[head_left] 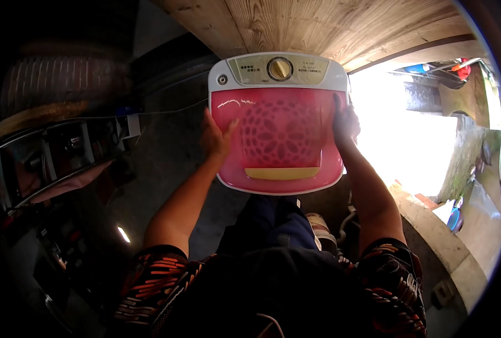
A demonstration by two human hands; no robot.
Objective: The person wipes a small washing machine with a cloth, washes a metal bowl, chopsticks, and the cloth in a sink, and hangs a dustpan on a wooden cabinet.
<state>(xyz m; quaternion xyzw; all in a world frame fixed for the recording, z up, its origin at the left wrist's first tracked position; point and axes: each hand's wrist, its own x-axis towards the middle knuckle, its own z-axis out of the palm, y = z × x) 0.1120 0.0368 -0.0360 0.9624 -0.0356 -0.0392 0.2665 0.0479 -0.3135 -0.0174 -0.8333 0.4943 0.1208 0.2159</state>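
Straight ahead of me is a small washing machine with a translucent pink lid and a white rim. A dial knob sits in the middle of its pale control panel, and a flower-like pattern of holes shows through the lid. My left hand grips the machine's left side, thumb over the lid and fingers along the edge. On the opposite side, my right hand holds the right edge, its thumb pointing up. The machine's body below the top is hidden.
Wooden boards stand just beyond the machine. A dark rack with items on it is at the left, and a thin cord runs toward the machine. Bright daylight enters at right. A whitish bucket-like container is near my legs.
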